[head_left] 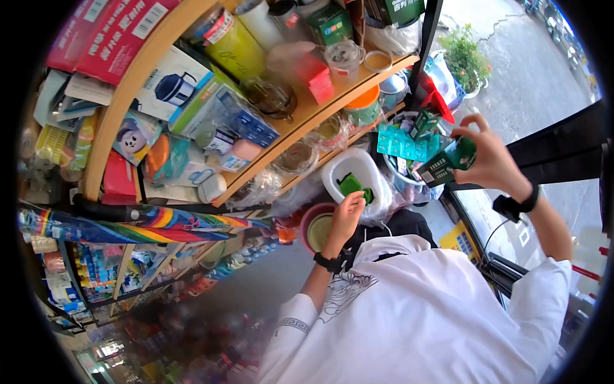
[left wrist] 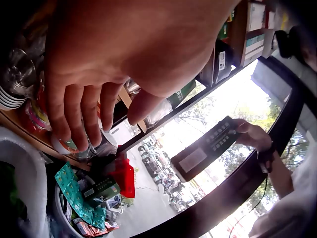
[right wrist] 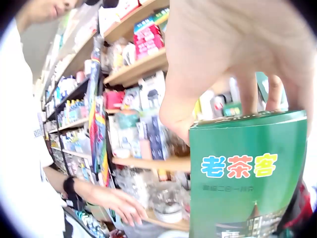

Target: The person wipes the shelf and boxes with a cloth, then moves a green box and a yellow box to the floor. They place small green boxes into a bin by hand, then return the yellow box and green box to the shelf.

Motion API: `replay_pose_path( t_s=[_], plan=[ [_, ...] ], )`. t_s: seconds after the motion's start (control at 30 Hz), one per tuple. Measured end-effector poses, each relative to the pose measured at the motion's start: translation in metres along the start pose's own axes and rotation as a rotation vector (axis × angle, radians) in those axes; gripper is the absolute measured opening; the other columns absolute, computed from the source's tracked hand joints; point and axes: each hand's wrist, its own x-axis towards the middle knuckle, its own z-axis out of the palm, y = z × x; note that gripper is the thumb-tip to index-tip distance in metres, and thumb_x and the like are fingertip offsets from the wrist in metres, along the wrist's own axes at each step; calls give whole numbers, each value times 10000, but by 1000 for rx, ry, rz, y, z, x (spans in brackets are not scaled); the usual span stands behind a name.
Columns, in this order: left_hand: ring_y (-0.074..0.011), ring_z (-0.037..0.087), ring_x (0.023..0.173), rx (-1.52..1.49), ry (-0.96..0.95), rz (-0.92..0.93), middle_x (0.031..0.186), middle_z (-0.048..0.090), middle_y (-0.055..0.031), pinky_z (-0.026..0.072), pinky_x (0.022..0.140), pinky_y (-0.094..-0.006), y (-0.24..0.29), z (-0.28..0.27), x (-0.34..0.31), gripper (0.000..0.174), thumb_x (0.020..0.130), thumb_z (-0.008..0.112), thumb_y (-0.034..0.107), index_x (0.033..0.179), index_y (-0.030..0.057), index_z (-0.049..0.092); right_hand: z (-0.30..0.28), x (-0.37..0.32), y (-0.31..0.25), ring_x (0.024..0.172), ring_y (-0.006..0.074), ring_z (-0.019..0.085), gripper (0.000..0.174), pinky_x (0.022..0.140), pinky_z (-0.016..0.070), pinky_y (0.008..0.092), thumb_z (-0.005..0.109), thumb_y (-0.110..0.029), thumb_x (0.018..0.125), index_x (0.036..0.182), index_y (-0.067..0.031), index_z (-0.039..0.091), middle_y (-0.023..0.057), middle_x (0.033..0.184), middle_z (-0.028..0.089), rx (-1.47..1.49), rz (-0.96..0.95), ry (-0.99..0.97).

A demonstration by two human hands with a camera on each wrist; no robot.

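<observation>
A shopper's-eye view finds the right hand (head_left: 489, 157) raised beside the doorway, wrist bent, thumb and fingers gripping a green box (head_left: 442, 168). The left hand (head_left: 345, 217) reaches low near a white bin (head_left: 358, 176), fingers loosely extended, holding nothing.

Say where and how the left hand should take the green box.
Probably grip the green box by its free end, from the left, fingers and thumb on opposite sides: it is long and straight-edged, and the right hand holds only the other end.
</observation>
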Motion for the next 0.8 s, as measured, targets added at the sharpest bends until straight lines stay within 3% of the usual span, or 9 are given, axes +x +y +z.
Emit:
replay_pose_path(
  t_s=[0.13, 0.17, 0.27, 0.43, 0.53, 0.63, 0.8],
  plan=[
    [-172, 675, 1108, 45, 5, -84, 1187, 709, -101, 511, 973, -302, -18, 6, -11, 369, 1044, 635, 235, 1335, 8, 618, 88, 20, 118, 1039, 403, 640, 643, 906, 534, 449, 841, -282, 592, 1165, -31, 691, 177, 1249, 530, -47, 140, 49],
    [-199, 692, 1096, 24, 27, -82, 1191, 717, -130, 533, 958, -321, -29, 6, -14, 368, 1038, 643, 237, 1333, 18, 622, 104, 26, 143, 1029, 412, 645, 646, 895, 539, 457, 841, -277, 590, 1166, -29, 689, 179, 1245, 531, -29, 211, 78],
    [-219, 708, 1074, 14, 59, -119, 1182, 725, -155, 554, 937, -336, -36, 4, -27, 364, 1035, 647, 235, 1330, 23, 628, 142, 42, 206, 1036, 408, 647, 650, 885, 549, 461, 844, -272, 588, 1168, -29, 683, 179, 1244, 529, -40, 210, 116],
    [-202, 700, 1054, 49, 113, -203, 1148, 727, -131, 547, 937, -325, -36, 5, -39, 350, 1037, 639, 211, 1333, 25, 627, 167, 74, 265, 1065, 412, 648, 640, 915, 550, 476, 822, -260, 609, 1191, -49, 658, 179, 1277, 515, -35, 226, 125],
    [-196, 699, 1049, 82, 117, -232, 1149, 726, -123, 545, 935, -321, -32, 9, -41, 346, 1037, 638, 204, 1334, 28, 626, 186, 90, 286, 1053, 453, 647, 785, 889, 556, 502, 813, -273, 622, 1322, -79, 516, 202, 1340, 449, 4, 325, 154],
    [-194, 699, 1047, 94, 125, -226, 1152, 725, -121, 543, 934, -319, -34, 8, -44, 344, 1039, 636, 203, 1337, 30, 624, 212, 107, 325, 1046, 475, 643, 844, 870, 559, 513, 819, -263, 620, 1353, -97, 437, 208, 1365, 411, 26, 202, 218],
    [-200, 701, 1062, 116, 150, -272, 1158, 724, -125, 540, 944, -322, -37, 2, -57, 341, 1046, 628, 210, 1338, 34, 622, 235, 127, 354, 1071, 486, 604, 791, 894, 547, 524, 824, -221, 616, 1283, -91, 419, 216, 1282, 411, 54, 162, 221]
  ],
)
